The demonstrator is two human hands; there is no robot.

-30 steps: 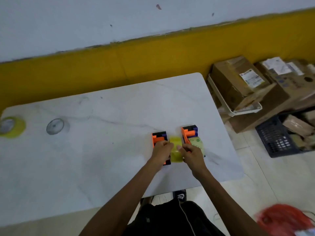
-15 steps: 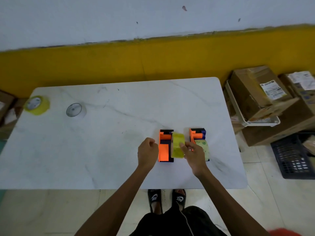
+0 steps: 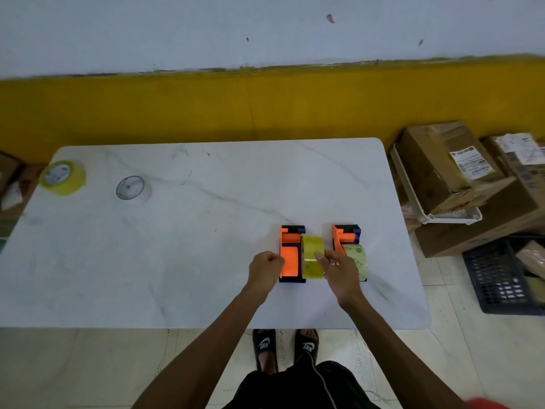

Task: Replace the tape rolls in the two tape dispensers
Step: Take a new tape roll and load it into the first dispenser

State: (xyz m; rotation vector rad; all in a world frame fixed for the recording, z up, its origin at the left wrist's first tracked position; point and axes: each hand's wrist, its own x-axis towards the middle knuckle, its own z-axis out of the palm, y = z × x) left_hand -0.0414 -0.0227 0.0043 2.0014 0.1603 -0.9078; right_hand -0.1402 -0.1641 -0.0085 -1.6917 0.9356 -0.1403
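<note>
1. The step in hand looks like taking a roll off the left tape dispenser (image 3: 290, 254). The right hand (image 3: 342, 271) pinches the yellowish clear tape roll (image 3: 312, 257) with its fingertips, and the roll stands on edge against that dispenser's right side, between the two dispensers. Whether it is an old roll coming out or a new one going in, I cannot tell.

2. The left hand (image 3: 265, 271) is curled into a loose fist and holds nothing I can make out. Its knuckles touch or nearly touch the left dispenser's orange side, probably to steady it.

3. The right tape dispenser (image 3: 345, 236) stands just beside the first, with a pale green printed roll (image 3: 356, 259) on edge in it, partly hidden behind the right hand.

4. Two more rolls lie flat at the far left of the white marble table (image 3: 177, 261): a yellow roll (image 3: 62, 177) at the corner and a whitish roll (image 3: 133, 188) near it, well apart from the dispensers. These are likely the spares.

5. The next move calls for a sideways pull or push along the spindle while the left hand keeps the body from sliding.

6. Writing: the black slides (image 3: 264, 343) on the feet read "NIKE". A cardboard box (image 3: 427, 169) carries a shipping label, too small to read, and the print on the roll cores is likewise illegible.
</note>
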